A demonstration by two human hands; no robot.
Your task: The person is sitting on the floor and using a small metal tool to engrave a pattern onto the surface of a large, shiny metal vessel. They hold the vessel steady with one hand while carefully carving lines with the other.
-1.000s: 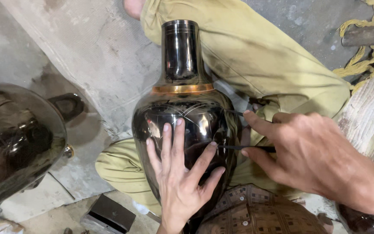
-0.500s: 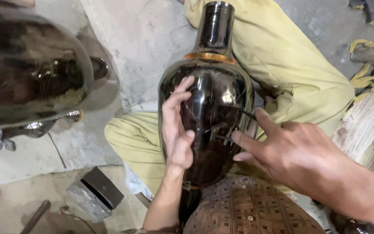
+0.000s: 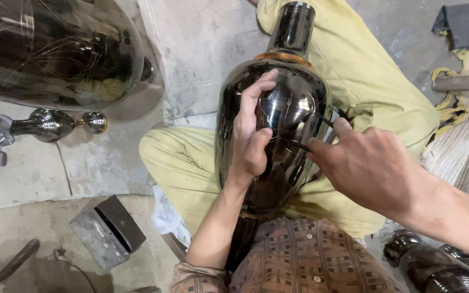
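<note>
Two hands on one dark vase: steady it, then scribe lightly

Both hands work on the tall, glossy dark metal vase [image 3: 278,135] with a copper-coloured band at its neck; it lies across the person's lap on pale yellow-green trousers [image 3: 191,163], neck pointing away. The left hand [image 3: 252,135] rests flat on the vase's belly, fingers spread and curved over the metal, thumb tucked beside the marked area. The right hand [image 3: 373,168] pinches a thin dark scribing tool [image 3: 313,133] between thumb and fingers, closed narrowly on it, its tip touching the surface where fine curved lines already show.

To do this well, I judge the left hand should press firmly so the round body cannot roll, and sit just beside the line as a guide. Short, light strokes suit the slippery curve; a heavy push could skid the tip across the polish.

Nearer the floor's left lies a grey metal block [image 3: 107,230]. Farther off stand a large shiny dark metal vessel [image 3: 55,51] and a small polished metal stand [image 3: 39,125].
</note>
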